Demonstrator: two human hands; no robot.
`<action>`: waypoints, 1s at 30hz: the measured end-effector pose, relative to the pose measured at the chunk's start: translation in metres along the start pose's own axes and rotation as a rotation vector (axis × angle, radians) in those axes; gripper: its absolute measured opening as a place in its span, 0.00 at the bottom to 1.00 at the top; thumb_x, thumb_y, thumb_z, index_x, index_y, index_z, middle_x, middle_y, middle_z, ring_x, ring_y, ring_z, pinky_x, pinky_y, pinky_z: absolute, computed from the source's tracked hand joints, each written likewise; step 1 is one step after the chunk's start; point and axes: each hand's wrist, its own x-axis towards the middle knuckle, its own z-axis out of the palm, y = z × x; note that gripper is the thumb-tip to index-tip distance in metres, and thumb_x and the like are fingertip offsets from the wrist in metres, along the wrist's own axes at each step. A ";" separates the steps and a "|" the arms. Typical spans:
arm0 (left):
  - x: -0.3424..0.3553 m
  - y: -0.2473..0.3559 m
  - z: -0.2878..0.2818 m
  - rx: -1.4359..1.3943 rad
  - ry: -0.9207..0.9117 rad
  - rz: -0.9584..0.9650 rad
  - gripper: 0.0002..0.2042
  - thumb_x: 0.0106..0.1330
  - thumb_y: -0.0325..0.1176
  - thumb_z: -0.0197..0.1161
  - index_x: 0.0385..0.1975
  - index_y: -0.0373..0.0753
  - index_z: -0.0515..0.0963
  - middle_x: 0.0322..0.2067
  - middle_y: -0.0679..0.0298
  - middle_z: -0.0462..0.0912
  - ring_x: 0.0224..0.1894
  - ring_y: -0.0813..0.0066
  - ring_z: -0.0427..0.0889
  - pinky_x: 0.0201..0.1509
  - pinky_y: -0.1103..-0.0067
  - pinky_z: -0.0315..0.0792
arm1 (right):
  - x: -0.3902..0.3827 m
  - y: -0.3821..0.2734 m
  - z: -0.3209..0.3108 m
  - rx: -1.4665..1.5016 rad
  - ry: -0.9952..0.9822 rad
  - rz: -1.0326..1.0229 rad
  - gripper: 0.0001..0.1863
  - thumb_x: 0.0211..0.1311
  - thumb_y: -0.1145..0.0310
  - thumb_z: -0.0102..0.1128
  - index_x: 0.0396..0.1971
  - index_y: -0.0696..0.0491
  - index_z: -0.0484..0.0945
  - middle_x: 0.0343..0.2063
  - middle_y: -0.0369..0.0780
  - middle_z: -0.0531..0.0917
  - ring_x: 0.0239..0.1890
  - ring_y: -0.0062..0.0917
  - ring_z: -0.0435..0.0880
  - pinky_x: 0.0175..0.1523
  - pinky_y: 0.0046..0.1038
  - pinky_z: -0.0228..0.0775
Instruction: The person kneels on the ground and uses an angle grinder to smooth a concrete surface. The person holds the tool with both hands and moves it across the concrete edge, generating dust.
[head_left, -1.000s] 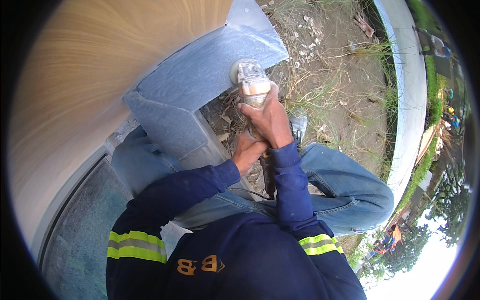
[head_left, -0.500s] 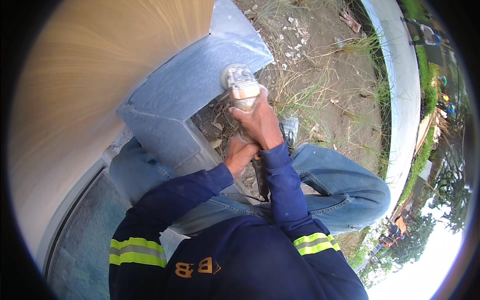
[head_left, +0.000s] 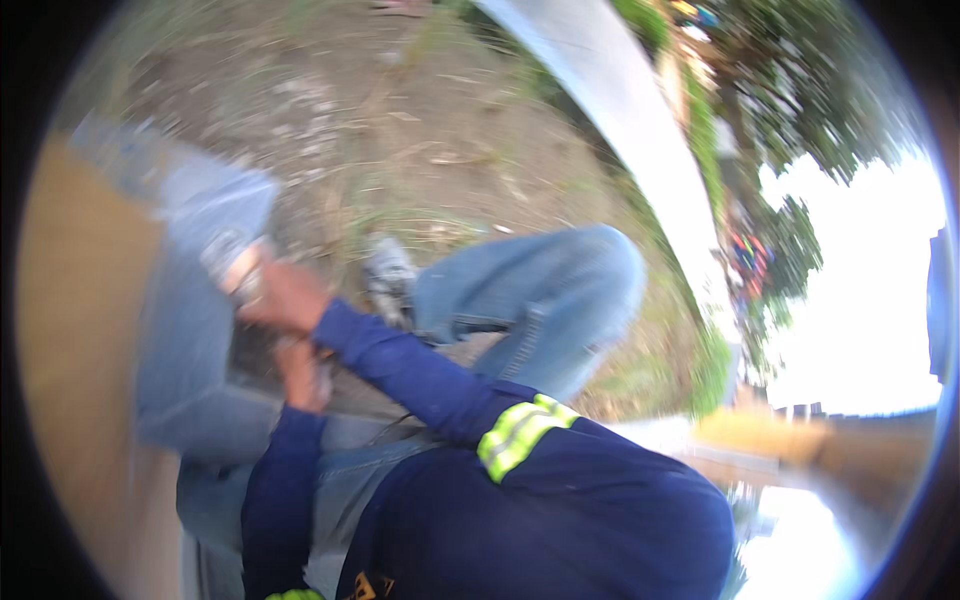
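Note:
The view is smeared by motion. A dusty angle grinder (head_left: pixel 236 265) has its head against the grey-blue concrete ledge (head_left: pixel 185 335), near the ledge's outer edge. Whether its disc spins cannot be made out. My right hand (head_left: pixel 288 298) is wrapped round the grinder's body just behind the head. Lower down, my left hand (head_left: pixel 302 372) is closed round the rear of the tool, its fingers blurred. A dark cord (head_left: pixel 390 428) trails near my lap.
A tan wood-grain panel (head_left: pixel 85 300) rises left of the ledge. Dry soil with grass and pale chips (head_left: pixel 440 160) lies beyond my bent knee (head_left: pixel 590 270). A curved pale wall (head_left: pixel 620 110) borders the soil; a person in orange (head_left: pixel 750 262) is in the distance.
The whole view has swung to the right, so the ledge, grinder and my hands now appear farther left and lower. Both hands keep their hold on the grinder.

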 end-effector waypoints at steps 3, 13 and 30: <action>0.023 0.015 -0.001 -0.078 0.052 -0.021 0.14 0.67 0.24 0.65 0.51 0.36 0.78 0.41 0.64 0.85 0.41 0.76 0.85 0.41 0.75 0.81 | 0.018 -0.002 -0.001 0.042 0.152 -0.023 0.46 0.38 0.59 0.75 0.58 0.67 0.66 0.33 0.58 0.86 0.39 0.55 0.87 0.44 0.48 0.81; 0.065 0.042 -0.031 -0.029 0.088 -0.054 0.17 0.70 0.36 0.61 0.56 0.36 0.78 0.49 0.62 0.85 0.50 0.69 0.85 0.57 0.70 0.80 | 0.059 -0.024 0.008 0.052 0.142 -0.041 0.45 0.39 0.61 0.74 0.58 0.68 0.67 0.35 0.57 0.86 0.41 0.53 0.88 0.47 0.44 0.82; 0.005 0.055 0.046 0.080 -0.024 -0.003 0.23 0.57 0.23 0.69 0.54 0.30 0.74 0.44 0.57 0.84 0.46 0.68 0.85 0.49 0.72 0.76 | 0.008 -0.001 -0.045 0.463 -0.117 -0.026 0.50 0.53 0.53 0.78 0.69 0.61 0.63 0.53 0.50 0.83 0.50 0.34 0.86 0.54 0.33 0.78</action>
